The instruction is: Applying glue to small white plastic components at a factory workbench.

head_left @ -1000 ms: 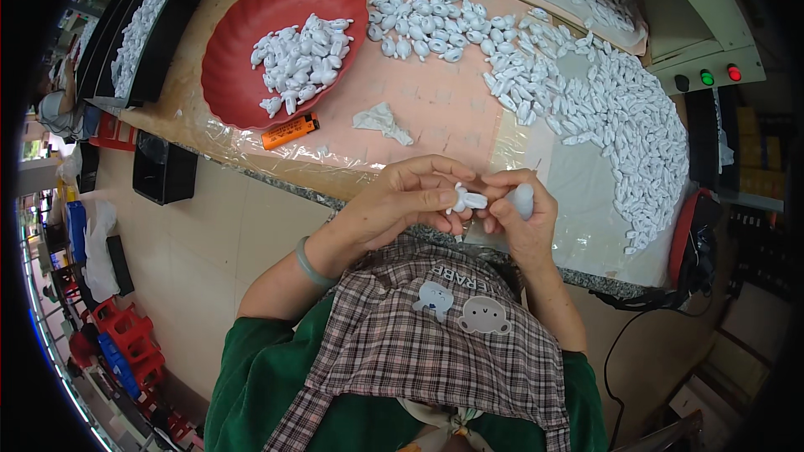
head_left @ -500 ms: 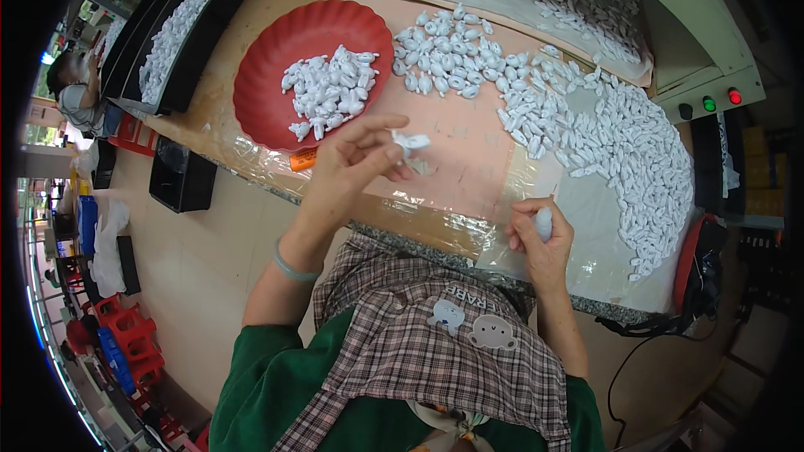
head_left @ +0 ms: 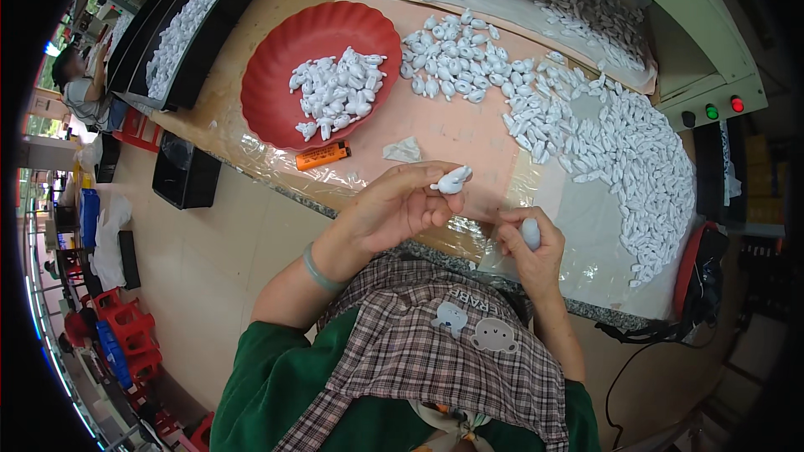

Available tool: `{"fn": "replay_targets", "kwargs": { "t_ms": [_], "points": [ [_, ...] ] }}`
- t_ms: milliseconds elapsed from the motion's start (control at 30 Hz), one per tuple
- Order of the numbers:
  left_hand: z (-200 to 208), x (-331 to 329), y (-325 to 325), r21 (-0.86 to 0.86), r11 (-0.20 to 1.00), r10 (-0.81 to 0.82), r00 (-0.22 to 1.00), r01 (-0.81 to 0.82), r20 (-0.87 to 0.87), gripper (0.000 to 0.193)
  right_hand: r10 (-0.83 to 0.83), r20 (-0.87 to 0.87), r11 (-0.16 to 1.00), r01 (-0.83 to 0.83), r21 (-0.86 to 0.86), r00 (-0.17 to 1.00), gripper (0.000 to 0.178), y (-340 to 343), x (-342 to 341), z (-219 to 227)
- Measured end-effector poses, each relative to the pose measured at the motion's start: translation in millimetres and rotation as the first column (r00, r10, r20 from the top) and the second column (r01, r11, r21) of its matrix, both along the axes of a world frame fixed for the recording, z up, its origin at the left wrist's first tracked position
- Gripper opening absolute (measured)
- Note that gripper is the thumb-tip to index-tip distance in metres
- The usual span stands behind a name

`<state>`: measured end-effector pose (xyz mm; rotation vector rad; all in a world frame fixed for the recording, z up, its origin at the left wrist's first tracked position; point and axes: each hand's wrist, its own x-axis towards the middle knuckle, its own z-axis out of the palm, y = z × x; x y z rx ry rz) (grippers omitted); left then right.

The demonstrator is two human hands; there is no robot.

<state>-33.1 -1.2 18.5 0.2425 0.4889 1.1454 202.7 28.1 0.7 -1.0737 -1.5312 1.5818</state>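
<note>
I am taking the red tray (head_left: pixel 268 75) as my landmark. The left hand (head_left: pixel 400 201) is pinching a small white figurine (head_left: pixel 452 180) between thumb and fingertips, holding it in the air just right of and below the red tray, over the front part of the bench (head_left: pixel 469 130). The figurine is looking glossy white, lumpy, with one rounded end and one narrower end; finer detail is too small for me to tell. The right hand (head_left: pixel 528 247) is curling closed around a small pale, rounded piece (head_left: pixel 531 233), farther right of the tray and close to the bench's front edge; only the top of that piece is showing.

Inside the red tray a heap of like white figurines (head_left: pixel 339 92) is lying. Right of the tray, many more white pieces (head_left: pixel 586 125) are spreading loose over a pinkish sheet and clear plastic film, curving away to the far right. An orange lighter (head_left: pixel 322 155) is lying just below the tray's lower rim, and a crumpled white scrap (head_left: pixel 404 149) is sitting just right of that.

Far right of the tray, a green round lamp (head_left: pixel 711 110) and a red round lamp (head_left: pixel 737 104) are sitting side by side on a pale panel. Left of the tray, long black bins (head_left: pixel 180 33) are holding more white pieces.
</note>
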Motion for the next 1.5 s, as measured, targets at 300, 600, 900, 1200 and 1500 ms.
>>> {"fn": "replay_targets", "kwargs": {
  "t_ms": [300, 600, 900, 1200, 1500],
  "points": [
    [-6.0, -10.8, -10.2, -0.020, 0.998, 0.059, 0.997, -0.060, -0.045, 0.034, 0.033, 0.050, 0.998, -0.036, 0.046, 0.998, 0.011, 6.5, -21.1, 6.0],
    [-13.5, -46.1, -29.0, 0.001, 0.969, 0.243, 0.952, -0.247, -0.184, 0.036, 0.099, 0.128, 0.976, -0.121, 0.183, 0.987, 0.009, 28.2, -60.4, 4.0],
    [-18.5, -49.7, -38.8, -0.035, 0.961, 0.274, 0.961, -0.276, -0.037, 0.031, 0.062, 0.432, 0.755, -0.326, 0.569, 0.900, 0.022, 43.3, -103.0, -7.0],
    [-24.3, -38.8, -37.7, -0.040, 0.977, 0.215, 0.970, -0.211, 0.116, 0.026, 0.042, -0.089, 0.978, -0.023, 0.206, 0.995, 0.007, 36.9, -94.9, 24.5],
    [-24.1, -16.3, -34.9, -0.131, 0.970, 0.206, 0.979, -0.205, -0.006, 0.020, 0.221, 0.099, 0.812, -0.239, 0.533, 0.970, 0.013, 28.5, -96.7, 40.5]
  ]
}}
